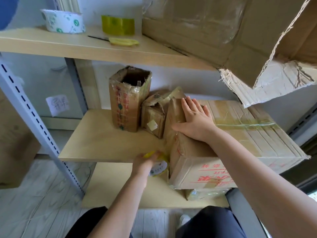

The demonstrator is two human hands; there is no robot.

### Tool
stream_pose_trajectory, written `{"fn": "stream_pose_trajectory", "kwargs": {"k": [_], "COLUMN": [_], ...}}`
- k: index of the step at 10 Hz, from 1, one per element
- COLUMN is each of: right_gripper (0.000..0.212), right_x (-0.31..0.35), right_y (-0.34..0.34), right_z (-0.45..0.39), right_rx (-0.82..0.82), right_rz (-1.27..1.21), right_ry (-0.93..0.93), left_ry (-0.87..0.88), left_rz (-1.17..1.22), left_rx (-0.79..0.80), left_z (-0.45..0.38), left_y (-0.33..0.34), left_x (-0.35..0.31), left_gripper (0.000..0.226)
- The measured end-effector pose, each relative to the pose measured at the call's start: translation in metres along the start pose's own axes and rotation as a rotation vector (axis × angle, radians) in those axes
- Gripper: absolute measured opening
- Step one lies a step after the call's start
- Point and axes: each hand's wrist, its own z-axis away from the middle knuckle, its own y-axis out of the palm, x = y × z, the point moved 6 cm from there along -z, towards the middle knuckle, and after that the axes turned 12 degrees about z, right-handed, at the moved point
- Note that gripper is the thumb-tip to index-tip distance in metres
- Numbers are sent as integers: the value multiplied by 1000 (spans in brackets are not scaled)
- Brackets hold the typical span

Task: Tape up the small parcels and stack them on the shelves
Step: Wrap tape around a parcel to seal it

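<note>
Head view: right hand [192, 117] lies flat, fingers straight, on brown parcel [178, 134] on middle shelf [103, 143]. Left hand [145, 162] grips tape roll [160, 166] beside it. Taping looks underway; tall carton [127, 98] behind stands open, likely untaped.

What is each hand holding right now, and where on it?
The left hand grips a tape roll by its rim. The right hand rests flat on a parcel, gripping nothing.
</note>
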Motion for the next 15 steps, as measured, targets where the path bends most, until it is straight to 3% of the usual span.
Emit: {"fn": "stream_pose_trajectory", "kwargs": {"k": [1, 2, 4, 5, 6, 7, 8, 10, 12, 13, 14, 15], "right_gripper": [104, 106, 102, 100, 100, 100, 100, 100, 101, 106, 98, 84], "right_x": [0, 0, 1, 1, 0, 0, 0, 2, 20, 43, 56, 51], "right_y": [0, 1, 1, 0, 1, 1, 0, -4, -46, -66, -81, -82], "right_z": [-1, 0, 4, 5, 4, 4, 4, 16, 61, 89, 120, 145], "right_rx": [18, 12, -23, -38, -52, -54, -57, -88, -164, -190, -238, -186], "right_rz": [-12, 1, -7, -13, -24, -36, -39, -51, -197, -328, -549, -894], "right_ry": [-5, 0, 1, 5, 7, 11, 13, -2, -62, -93, -145, -172], "left_ry": [-125, -311, -340, -302, -312, -545, -607, -530, -338, -157, -12, 167], "left_rz": [252, 680, 930, 893, 898, 1003, 1098, 1203, 1125, 1058, 921, 765], "left_rx": [-242, -205, 80, 31, -46, 114, 341, 319, 204, 116, 23, -193], "left_z": [21, 24, 14, 18, 23, 34, 41, 49, 86, 120, 152, 182], "left_y": [1, 10, 12, 7, 9, 35, 57, 61, 10, -37, -80, -112], "left_x": [33, 50, 46, 49, 53, 59, 56, 49, 18, -12, -31, -44], "left_gripper": [73, 84, 35, 30, 54, 105, 113, 88, 75, 61, 63, 70]}}
